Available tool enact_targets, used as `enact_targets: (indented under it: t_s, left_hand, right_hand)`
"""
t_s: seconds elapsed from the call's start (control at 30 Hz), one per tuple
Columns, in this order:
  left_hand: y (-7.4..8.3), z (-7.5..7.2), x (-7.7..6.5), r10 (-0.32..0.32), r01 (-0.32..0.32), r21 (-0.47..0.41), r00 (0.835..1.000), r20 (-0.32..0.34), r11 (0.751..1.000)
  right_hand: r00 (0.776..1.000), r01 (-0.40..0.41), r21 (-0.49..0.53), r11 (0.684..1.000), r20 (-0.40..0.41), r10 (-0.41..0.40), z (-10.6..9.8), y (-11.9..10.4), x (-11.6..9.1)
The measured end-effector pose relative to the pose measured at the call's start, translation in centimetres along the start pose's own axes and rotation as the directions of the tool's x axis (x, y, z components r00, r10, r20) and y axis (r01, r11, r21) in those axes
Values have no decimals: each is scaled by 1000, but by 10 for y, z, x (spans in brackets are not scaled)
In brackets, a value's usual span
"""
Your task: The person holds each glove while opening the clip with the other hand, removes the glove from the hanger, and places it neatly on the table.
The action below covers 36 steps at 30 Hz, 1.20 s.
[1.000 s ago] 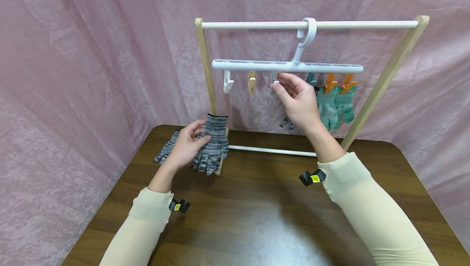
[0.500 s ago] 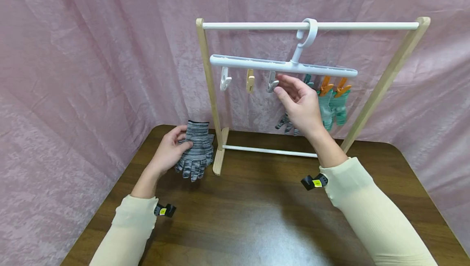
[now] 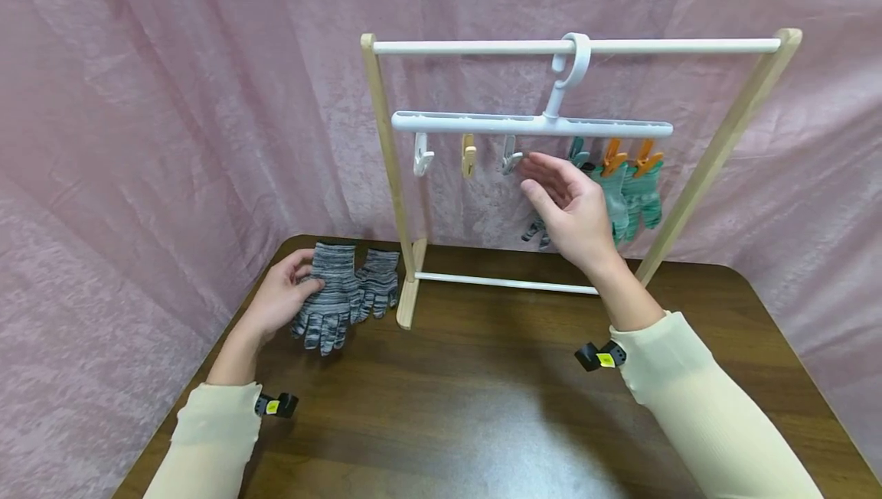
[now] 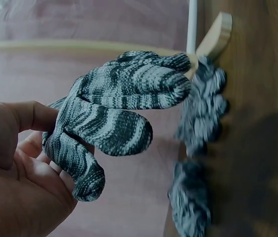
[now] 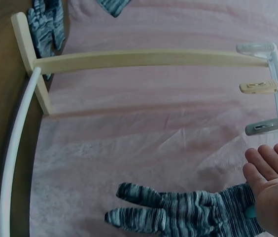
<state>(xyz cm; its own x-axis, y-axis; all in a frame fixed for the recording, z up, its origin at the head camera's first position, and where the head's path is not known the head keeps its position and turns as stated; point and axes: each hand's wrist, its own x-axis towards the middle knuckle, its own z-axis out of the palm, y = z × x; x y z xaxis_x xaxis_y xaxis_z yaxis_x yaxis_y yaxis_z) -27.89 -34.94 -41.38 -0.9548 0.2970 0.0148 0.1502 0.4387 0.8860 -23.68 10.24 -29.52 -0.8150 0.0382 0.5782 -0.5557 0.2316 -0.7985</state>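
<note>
My left hand [image 3: 279, 296] pinches a grey-and-black striped knit glove [image 3: 333, 277], thumb in front and fingers behind. The glove hangs fingers down, left of the rack; in the left wrist view its striped fingers [image 4: 134, 84] point away from the hand. Up at the hanger [image 3: 468, 123], my right hand [image 3: 577, 216] has relaxed fingers and holds nothing. Its fingertips are just right of a grey clothes peg [image 3: 510, 156] with nothing in it. A striped glove [image 5: 193, 212] hangs behind this hand, mostly hidden by it in the head view.
Orange pegs [image 3: 646, 158] hold green gloves [image 3: 644, 200] at the hanger's right end. White [image 3: 423, 154] and yellow [image 3: 468, 156] pegs hang at its left. More striped gloves [image 3: 377, 281] lie on the table [image 3: 441, 392] beside the wooden rack foot [image 3: 409, 304].
My left hand has carried its glove leftward and slightly down, away from the rack. My right hand has let go of the grey peg and drawn back a little. The hanger swayed.
</note>
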Motion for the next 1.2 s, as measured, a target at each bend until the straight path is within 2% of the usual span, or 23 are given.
enact_targets:
  t_s: [0.23,0.4,0.53,0.77,1.0,1.2]
  left_hand:
    - [-19,-19,-11,-50,49,66,999,16,997]
    - [-33,-29,-17,-71,68,70,996,46,995]
    - [-46,-35,-21,-77,73,53,994,83,996]
    - [-68,-38,-25,-100,91,75,985,137,993]
    - [-83,-43,-28,-100,78,131,981,169,988]
    - [-91,-47,-30,-81,46,203,983,166,978]
  right_hand:
    - [1000,9,-26,1000,2,-9,-10,1,-10]
    - [999,28,-69,997,17,-27,-16,4,-17]
    - [999,44,-90,995,23,-42,-19,6,-22]
    - [998,59,-93,994,22,-58,-23,11,-30]
    - [999,39,-101,994,9,-38,-30,12,-37]
    - [1000,27,-133,991,-3,-27,-40,14,-44]
